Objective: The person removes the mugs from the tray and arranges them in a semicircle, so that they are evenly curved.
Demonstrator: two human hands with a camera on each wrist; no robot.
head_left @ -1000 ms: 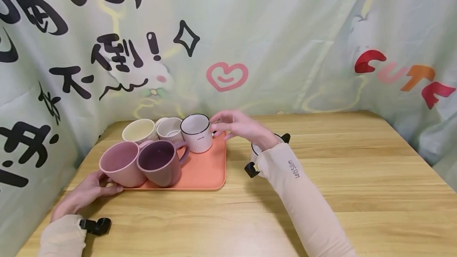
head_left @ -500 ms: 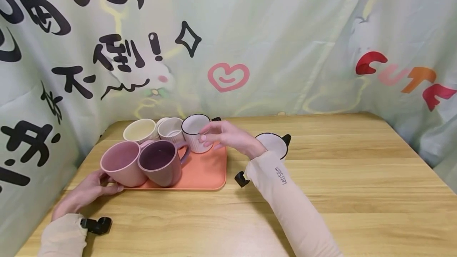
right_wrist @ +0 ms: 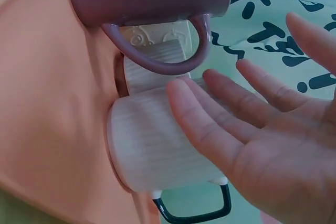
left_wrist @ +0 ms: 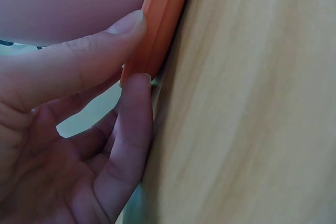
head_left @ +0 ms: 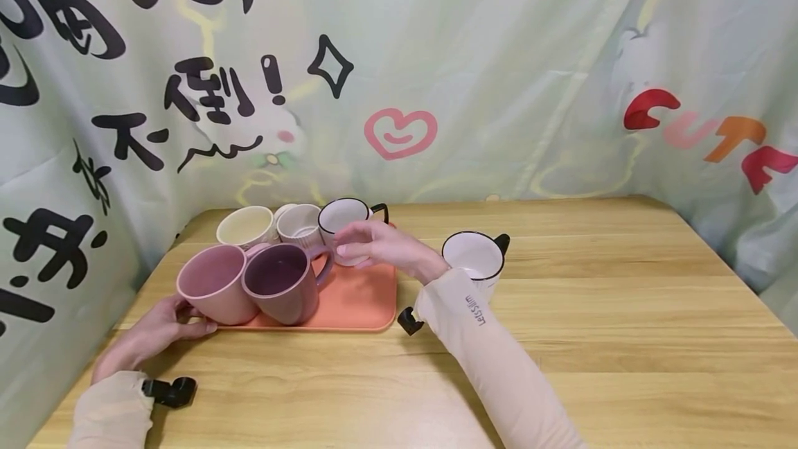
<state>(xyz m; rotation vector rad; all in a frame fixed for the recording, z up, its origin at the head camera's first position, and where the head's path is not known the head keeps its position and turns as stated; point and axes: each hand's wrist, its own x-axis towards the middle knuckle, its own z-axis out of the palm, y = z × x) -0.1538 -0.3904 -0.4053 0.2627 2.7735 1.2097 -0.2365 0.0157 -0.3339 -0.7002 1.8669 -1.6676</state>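
At the near left corner of an orange tray (head_left: 358,307), my left hand (head_left: 156,331) pinches the rim; in the left wrist view its thumb (left_wrist: 79,64) lies against the tray wall with a finger below. A pink mug (head_left: 212,286) and a purple mug (head_left: 283,293) stand at the tray's front. Behind them are a cream cup (head_left: 244,226), a small ribbed white cup (head_left: 299,224) and a black-rimmed white mug (head_left: 344,217). My right hand (head_left: 389,248) hovers before that white mug, fingers extended and holding nothing; its black handle (right_wrist: 194,217) shows in the right wrist view.
A second black-rimmed white mug (head_left: 475,255) stands on the wooden table (head_left: 623,310) right of the tray, partly behind my right sleeve (head_left: 492,359). A printed curtain (head_left: 499,89) hangs along the table's back and sides.
My right hand has come off the white mug's handle and moved left and nearer, in front of the mug. The handle and the second white mug are now more exposed. My left hand stays put.
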